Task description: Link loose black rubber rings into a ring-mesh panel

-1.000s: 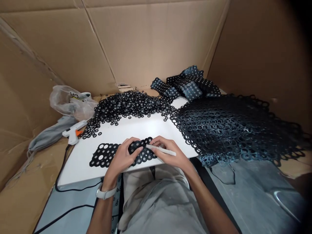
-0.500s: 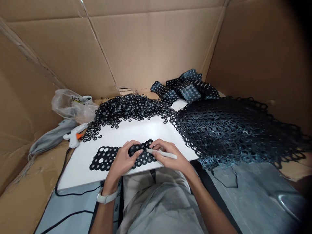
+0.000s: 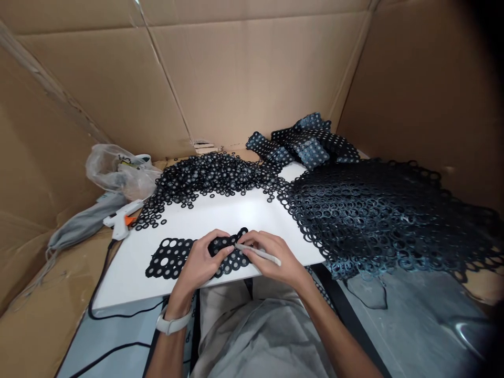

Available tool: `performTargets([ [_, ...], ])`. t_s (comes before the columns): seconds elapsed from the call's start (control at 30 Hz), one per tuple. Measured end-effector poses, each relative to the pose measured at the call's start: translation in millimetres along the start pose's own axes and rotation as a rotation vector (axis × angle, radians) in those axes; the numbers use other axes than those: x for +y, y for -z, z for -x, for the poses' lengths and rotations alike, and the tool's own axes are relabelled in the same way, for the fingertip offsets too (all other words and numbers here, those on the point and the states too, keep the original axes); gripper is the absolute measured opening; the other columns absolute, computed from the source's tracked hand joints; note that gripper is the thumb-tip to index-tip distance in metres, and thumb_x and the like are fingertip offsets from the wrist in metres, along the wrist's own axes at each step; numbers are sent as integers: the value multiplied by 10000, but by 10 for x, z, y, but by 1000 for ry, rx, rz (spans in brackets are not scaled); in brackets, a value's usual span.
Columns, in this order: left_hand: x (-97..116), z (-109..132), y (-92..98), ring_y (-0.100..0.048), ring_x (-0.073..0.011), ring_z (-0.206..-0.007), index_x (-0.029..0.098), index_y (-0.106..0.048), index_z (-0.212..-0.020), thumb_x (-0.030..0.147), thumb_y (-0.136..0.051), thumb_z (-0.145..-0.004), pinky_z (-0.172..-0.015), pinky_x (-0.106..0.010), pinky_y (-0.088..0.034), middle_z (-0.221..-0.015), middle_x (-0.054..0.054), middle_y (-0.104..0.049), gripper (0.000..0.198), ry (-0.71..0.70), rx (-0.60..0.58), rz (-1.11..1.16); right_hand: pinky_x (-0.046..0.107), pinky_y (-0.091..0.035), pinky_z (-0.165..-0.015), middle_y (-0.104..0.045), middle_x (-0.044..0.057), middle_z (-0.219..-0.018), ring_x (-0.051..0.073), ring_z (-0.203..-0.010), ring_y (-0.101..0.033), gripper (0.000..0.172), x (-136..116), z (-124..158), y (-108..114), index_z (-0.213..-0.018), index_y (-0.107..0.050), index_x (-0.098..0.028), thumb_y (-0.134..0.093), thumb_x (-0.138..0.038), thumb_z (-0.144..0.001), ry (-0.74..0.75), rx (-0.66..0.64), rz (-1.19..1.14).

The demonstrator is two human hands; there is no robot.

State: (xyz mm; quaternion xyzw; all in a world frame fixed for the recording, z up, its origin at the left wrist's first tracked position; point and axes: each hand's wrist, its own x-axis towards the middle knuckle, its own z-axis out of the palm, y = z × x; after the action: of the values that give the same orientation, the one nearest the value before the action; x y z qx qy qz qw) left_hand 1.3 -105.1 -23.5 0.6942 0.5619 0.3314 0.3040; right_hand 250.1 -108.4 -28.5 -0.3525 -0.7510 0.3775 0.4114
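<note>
A small black sheet of joined rings (image 3: 170,257) lies on the near edge of a white board (image 3: 220,215). My left hand (image 3: 201,261) rests on the sheet's right half, fingers curled and pressing it down. My right hand (image 3: 275,255) is closed round a thin white stick (image 3: 258,252), whose tip touches the sheet beside my left fingertips. A white watch sits on my left wrist.
Loose black rings (image 3: 208,176) are heaped at the board's far side. A large mat of joined rings (image 3: 378,210) spreads to the right, with folded ring pieces (image 3: 303,143) behind it. A white glue gun (image 3: 122,218), a plastic bag (image 3: 118,170) and grey cloth lie left. Cardboard walls surround everything.
Both hands stay on the ring sheet. The stick has tilted a little and its tip has shifted slightly left. The view has drifted a little.
</note>
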Motion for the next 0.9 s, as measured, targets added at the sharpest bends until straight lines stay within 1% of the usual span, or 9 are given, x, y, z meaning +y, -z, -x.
performTargets([
  [0.07, -11, 4, -12, -733, -286, -1140, 253, -739, -1146, 441, -725, -996, -994, -387, -551, -1118, -28, -791, 240, 9, 4, -4, 287, -533, -826, -795, -7, -1045, 196, -918, -737, 298, 18, 11, 3, -1271, -732, -307, -677, -157, -1019, -46, 3, -42],
  [0.17, -28, 4, -25, -715, -295, -1169, 262, -723, -1174, 452, -696, -1025, -958, -380, -546, -1154, -36, -777, 243, 15, 5, -17, 254, -482, -689, -746, -28, -945, 160, -768, -679, 367, 56, 53, 40, -1309, -692, -297, -650, -120, -989, -101, 40, -117],
  [0.23, -34, 0, -24, -714, -288, -1143, 268, -721, -1179, 448, -693, -1030, -941, -375, -539, -1173, -37, -773, 236, 13, -1, -23, 247, -451, -654, -695, -40, -896, 149, -721, -633, 414, 73, 80, 68, -1337, -663, -293, -637, -103, -970, -109, 80, -137],
  [0.3, -40, -5, -17, -714, -279, -1110, 273, -718, -1183, 441, -685, -1036, -935, -371, -532, -1164, -32, -774, 226, 4, -14, -29, 248, -443, -653, -664, -46, -879, 148, -713, -610, 470, 80, 96, 84, -1379, -634, -299, -632, -92, -957, -112, 97, -134],
  [0.37, -51, -9, -12, -709, -275, -1101, 277, -716, -1178, 433, -681, -1039, -943, -370, -524, -1146, -26, -777, 212, -5, -28, -34, 253, -447, -662, -670, -43, -900, 148, -717, -604, 498, 81, 98, 86, -1417, -610, -308, -632, -99, -965, -122, 81, -116],
  [0.57, -71, -19, -20, -706, -280, -1128, 267, -707, -1164, 415, -682, -1032, -969, -378, -514, -1151, -34, -778, 199, -9, -34, -19, 265, -452, -678, -677, -35, -927, 156, -738, -619, 503, 86, 91, 76, -1472, -570, -313, -627, -141, -1002, -149, 49, -101],
  [0.73, -3, -26, -6, -708, -272, -1129, 255, -705, -1114, 395, -683, -1016, -1023, -383, -513, -1119, -35, -773, 172, -36, -24, 13, 267, -453, -680, -682, -23, -952, 163, -756, -626, 518, 105, 114, 76, -1485, -550, -296, -629, -143, -997, -158, 56, -121],
  [0.9, 45, -29, 0, -706, -266, -1117, 255, -693, -1113, 392, -674, -1020, -1020, -385, -513, -1116, -34, -768, 167, -51, -23, 19, 272, -464, -692, -678, -24, -940, 169, -761, -630, 500, 99, 115, 73, -1480, -551, -307, -632, -154, -1011, -155, 56, -109],
])
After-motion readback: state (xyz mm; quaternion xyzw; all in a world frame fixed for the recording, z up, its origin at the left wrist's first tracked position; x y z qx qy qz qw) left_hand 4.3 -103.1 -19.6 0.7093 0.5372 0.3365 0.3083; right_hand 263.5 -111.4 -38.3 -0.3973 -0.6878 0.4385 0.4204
